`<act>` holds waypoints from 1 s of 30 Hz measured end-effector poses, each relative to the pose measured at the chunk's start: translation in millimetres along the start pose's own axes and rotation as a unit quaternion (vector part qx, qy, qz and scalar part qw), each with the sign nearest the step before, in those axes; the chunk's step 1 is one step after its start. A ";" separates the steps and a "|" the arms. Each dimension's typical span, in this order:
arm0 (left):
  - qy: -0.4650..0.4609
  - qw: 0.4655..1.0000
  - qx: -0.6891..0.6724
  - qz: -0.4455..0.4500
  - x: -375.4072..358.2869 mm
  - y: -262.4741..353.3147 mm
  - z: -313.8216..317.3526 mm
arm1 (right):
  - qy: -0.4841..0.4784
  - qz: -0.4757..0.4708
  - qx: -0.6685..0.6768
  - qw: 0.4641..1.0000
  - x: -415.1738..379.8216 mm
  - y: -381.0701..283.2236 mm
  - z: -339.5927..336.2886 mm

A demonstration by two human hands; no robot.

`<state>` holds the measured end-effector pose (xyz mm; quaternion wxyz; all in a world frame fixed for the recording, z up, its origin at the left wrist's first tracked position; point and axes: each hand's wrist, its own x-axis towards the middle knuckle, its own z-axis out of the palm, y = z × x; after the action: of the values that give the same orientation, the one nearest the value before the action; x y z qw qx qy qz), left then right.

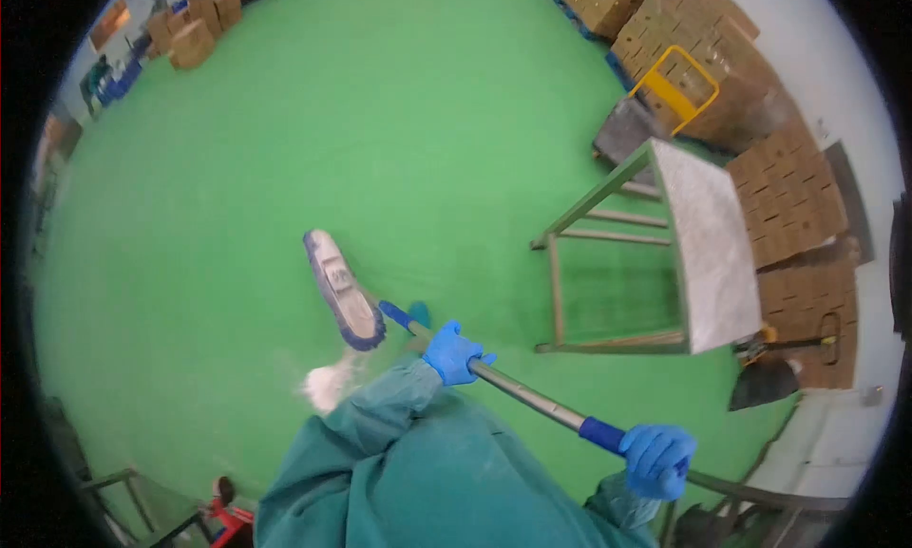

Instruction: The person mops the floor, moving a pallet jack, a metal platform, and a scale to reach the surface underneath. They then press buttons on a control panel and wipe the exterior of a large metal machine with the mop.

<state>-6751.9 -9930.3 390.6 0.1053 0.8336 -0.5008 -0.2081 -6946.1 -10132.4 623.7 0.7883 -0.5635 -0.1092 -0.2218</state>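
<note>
I hold a long metal broom handle [527, 396] in both blue-gloved hands. My left hand [454, 352] grips it low, near the head. My right hand [657, 459] grips the blue sleeve at its upper end. The broom head [342, 289], grey with a blue fringe, rests on the green floor [332, 121] ahead of me. A small pile of white powder or dust [328, 381] lies on the floor just beside the head, close to my green-sleeved left arm.
A metal-topped table [698, 239] on a green frame stands to the right. Stacked cardboard boxes [760, 121] line the right wall, with a yellow-handled cart [665, 92] before them. More boxes [195, 21] are at the far left. A green frame [133, 496] is at bottom left.
</note>
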 end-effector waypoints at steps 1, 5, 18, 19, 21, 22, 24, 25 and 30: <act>0.017 1.000 -0.014 0.008 26.0 -5.5 -1.2 | -0.012 0.003 -0.020 1.000 10.5 -0.4 -0.5; 0.101 0.982 -0.093 0.126 106.8 -30.1 -36.1 | 0.042 -0.053 -0.142 0.988 54.3 16.9 14.1; 0.087 0.971 -0.121 0.188 336.9 -115.8 -79.9 | 0.234 0.006 -0.473 0.849 222.9 212.1 -1.2; 0.089 0.972 -0.123 0.182 350.4 -128.1 -73.4 | 0.229 0.008 -0.471 0.852 233.4 231.4 -13.7; 0.031 0.978 -0.122 0.164 376.3 -150.8 -69.7 | 0.176 0.032 -0.472 0.863 253.7 261.8 -36.2; 0.036 0.979 -0.122 0.157 387.8 -161.6 -83.5 | 0.169 0.030 -0.470 0.866 275.6 265.5 -41.6; 0.084 0.969 -0.135 0.190 392.1 -177.2 -112.2 | 0.116 0.027 -0.465 0.877 317.5 260.6 -39.6; 0.096 0.972 -0.140 0.162 398.7 -182.9 -124.1 | 0.109 0.033 -0.455 0.883 338.0 263.0 -43.7; 0.097 0.976 -0.158 0.115 416.5 -261.7 -192.2 | 0.039 0.055 -0.411 0.909 453.0 273.6 -32.4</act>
<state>-6286.5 -10177.9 360.8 0.3073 0.7593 -0.5414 -0.1893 -6421.7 -10192.4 574.0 0.5012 -0.8337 0.0534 -0.2253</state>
